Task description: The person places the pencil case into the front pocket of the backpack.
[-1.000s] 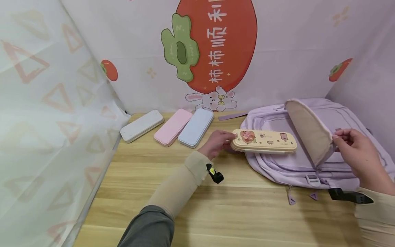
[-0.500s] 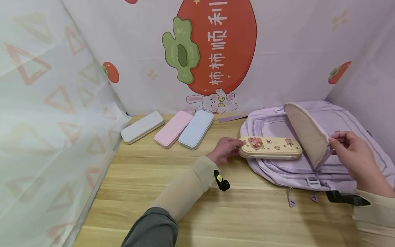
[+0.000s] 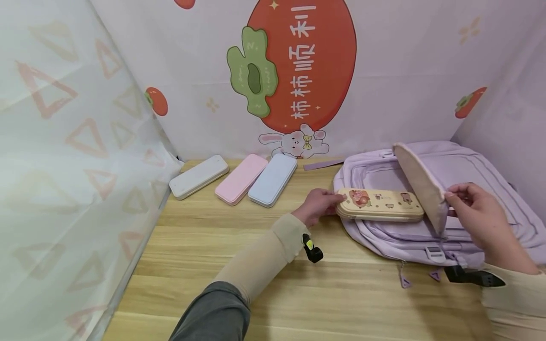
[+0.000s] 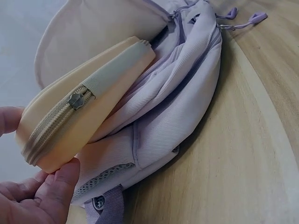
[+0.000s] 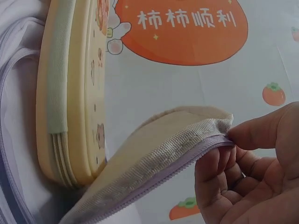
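A pale yellow zippered pencil case [image 3: 379, 205] with small cartoon prints is pinched at its left end by my left hand [image 3: 317, 207]. Its far end reaches to the raised flap [image 3: 420, 184] of a lilac backpack [image 3: 477, 161] lying on the table. My right hand [image 3: 484, 218] pinches the flap's zippered edge, as the right wrist view shows with thumb and fingers on the lilac zipper [image 5: 187, 170]. In the left wrist view, the case's zipper pull [image 4: 76, 100] shows, and thumb and fingers hold the near end. The inside of the pocket is mostly hidden by the flap and case.
White [image 3: 199, 176], pink [image 3: 241, 179] and light blue [image 3: 273, 180] cases lie at the table's back left. A lilac strap [image 3: 323, 165] extends from the backpack. Zipper pulls [image 3: 405, 282] hang off its front edge. A printed cloth backdrop [image 3: 192, 57] stands behind.
My left hand has moved right and slightly down with the yellow pencil case, bringing its far end to the flap. My right hand has shifted a little left with the flap's edge.
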Available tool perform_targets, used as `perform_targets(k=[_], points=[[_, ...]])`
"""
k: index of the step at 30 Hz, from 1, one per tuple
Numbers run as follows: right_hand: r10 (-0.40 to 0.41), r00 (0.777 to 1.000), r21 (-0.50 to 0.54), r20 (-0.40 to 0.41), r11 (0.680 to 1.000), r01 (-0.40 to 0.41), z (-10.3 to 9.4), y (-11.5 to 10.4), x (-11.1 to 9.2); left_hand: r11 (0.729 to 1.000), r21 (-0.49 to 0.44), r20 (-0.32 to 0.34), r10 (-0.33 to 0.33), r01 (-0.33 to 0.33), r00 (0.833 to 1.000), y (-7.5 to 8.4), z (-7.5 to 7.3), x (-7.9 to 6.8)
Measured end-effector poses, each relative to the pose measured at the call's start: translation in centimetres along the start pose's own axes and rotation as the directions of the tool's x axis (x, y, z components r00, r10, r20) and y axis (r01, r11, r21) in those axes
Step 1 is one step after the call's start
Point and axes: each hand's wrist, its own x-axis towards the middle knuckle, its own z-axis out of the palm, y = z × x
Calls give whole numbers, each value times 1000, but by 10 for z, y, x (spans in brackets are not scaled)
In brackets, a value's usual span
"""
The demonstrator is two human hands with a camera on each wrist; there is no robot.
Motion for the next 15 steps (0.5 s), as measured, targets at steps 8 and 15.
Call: perform_targets(k=[8, 15], points=[[-19, 998, -203, 58, 979, 31, 22, -11, -2, 1000, 2, -17, -7, 7, 1000, -3, 6, 2], [-70, 993, -279, 95, 956, 94, 31, -13, -6, 1000, 22, -23, -3, 4, 1000, -5, 5, 0]])
